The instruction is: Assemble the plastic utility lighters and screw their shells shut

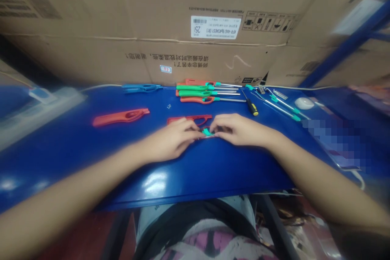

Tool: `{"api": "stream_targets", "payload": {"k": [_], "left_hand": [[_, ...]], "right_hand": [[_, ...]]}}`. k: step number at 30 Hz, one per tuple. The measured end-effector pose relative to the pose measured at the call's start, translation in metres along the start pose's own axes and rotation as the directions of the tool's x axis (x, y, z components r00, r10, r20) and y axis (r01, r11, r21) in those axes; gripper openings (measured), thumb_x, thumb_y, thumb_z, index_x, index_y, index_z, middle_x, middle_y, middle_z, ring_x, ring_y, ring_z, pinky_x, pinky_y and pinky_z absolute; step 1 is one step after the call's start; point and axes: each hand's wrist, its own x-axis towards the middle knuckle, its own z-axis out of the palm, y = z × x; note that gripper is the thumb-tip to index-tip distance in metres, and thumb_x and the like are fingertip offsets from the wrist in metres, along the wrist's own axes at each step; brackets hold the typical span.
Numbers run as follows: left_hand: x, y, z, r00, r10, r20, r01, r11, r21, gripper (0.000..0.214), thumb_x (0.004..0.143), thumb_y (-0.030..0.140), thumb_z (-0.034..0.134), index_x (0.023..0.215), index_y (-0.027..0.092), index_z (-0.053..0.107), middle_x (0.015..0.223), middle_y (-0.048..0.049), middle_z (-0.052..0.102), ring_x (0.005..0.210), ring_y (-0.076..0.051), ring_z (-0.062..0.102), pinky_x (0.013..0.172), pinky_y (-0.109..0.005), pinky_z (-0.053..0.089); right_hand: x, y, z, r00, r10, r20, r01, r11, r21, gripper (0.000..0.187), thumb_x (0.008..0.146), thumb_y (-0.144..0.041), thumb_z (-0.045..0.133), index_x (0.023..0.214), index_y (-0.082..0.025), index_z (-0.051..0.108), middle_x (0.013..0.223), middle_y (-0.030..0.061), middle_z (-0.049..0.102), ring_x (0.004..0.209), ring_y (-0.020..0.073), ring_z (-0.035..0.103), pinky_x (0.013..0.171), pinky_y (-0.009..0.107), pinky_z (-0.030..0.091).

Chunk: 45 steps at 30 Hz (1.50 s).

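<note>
Over the middle of the blue table, my left hand (172, 140) and my right hand (240, 130) meet with their fingertips pinched. Between them is a red lighter casing half, mostly covered by the fingers, with a small teal trigger piece (207, 131) on it. Each hand grips one side of this casing. Just behind my left fingers lies another red casing half (202, 120). Farther left rests a red lighter casing (122, 117). At the back are several stick lighters (198, 100) in orange and green with metal tubes.
A yellow-and-black screwdriver (252, 107) lies right of the lighters. Metal tubes with teal parts (283, 109) and a white round object (304, 103) are farther right. Blue casings (143, 87) sit at the back left, near a white power strip (45, 99). Cardboard (122, 16) walls the back.
</note>
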Motion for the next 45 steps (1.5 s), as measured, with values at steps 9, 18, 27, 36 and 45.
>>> {"api": "stream_targets", "payload": {"k": [9,18,27,36,45], "left_hand": [[0.001,0.001,0.0,1.0,0.0,-0.002,0.0,1.0,0.009,0.036,0.102,0.019,0.044,0.132,0.027,0.063,0.123,-0.0096,0.06,0.11,-0.023,0.056,0.097,-0.041,0.05],[0.001,-0.001,0.001,1.0,0.019,-0.012,-0.019,1.0,0.006,0.039,0.1,0.015,0.046,0.133,0.028,0.063,0.122,-0.0093,0.06,0.111,-0.023,0.056,0.097,-0.039,0.05],[0.001,-0.003,0.002,0.999,0.021,-0.037,-0.022,1.0,-0.018,0.039,0.099,0.013,0.046,0.129,0.027,0.066,0.121,-0.0096,0.061,0.11,-0.022,0.057,0.097,-0.038,0.05],[0.0,-0.002,-0.002,0.998,0.06,-0.028,-0.059,0.998,0.027,0.033,0.102,0.023,0.049,0.133,0.026,0.061,0.132,-0.0079,0.062,0.122,-0.022,0.058,0.105,-0.039,0.048],[-0.005,-0.013,-0.031,0.986,-0.039,-0.163,0.077,0.969,0.234,0.03,0.098,0.02,0.047,0.12,0.019,0.068,0.12,-0.0097,0.069,0.11,-0.026,0.061,0.096,-0.043,0.051]], "right_hand": [[0.001,0.002,0.001,1.0,0.014,0.02,-0.014,1.0,-0.005,0.013,0.091,-0.01,0.06,0.096,-0.017,0.071,0.098,0.006,0.069,0.085,0.0163,0.064,0.077,0.028,0.049],[0.002,-0.003,-0.002,0.999,-0.015,0.034,0.016,1.0,-0.027,0.012,0.094,-0.013,0.06,0.094,-0.016,0.072,0.097,0.006,0.071,0.088,0.0173,0.065,0.082,0.029,0.05],[0.003,-0.005,0.001,1.0,-0.005,0.016,0.007,0.996,-0.084,0.011,0.091,-0.011,0.063,0.089,-0.016,0.072,0.093,0.0052,0.071,0.083,0.0169,0.065,0.076,0.029,0.05],[0.005,0.01,0.007,0.983,-0.049,-0.176,0.03,0.994,-0.109,0.029,0.098,-0.015,0.048,0.117,-0.019,0.069,0.111,0.0093,0.066,0.098,0.0193,0.064,0.088,0.034,0.053],[0.004,0.018,0.01,0.992,0.078,-0.097,-0.108,0.93,-0.35,0.034,0.096,-0.012,0.046,0.122,-0.022,0.066,0.133,0.012,0.059,0.118,0.0288,0.055,0.099,0.05,0.046]]}}
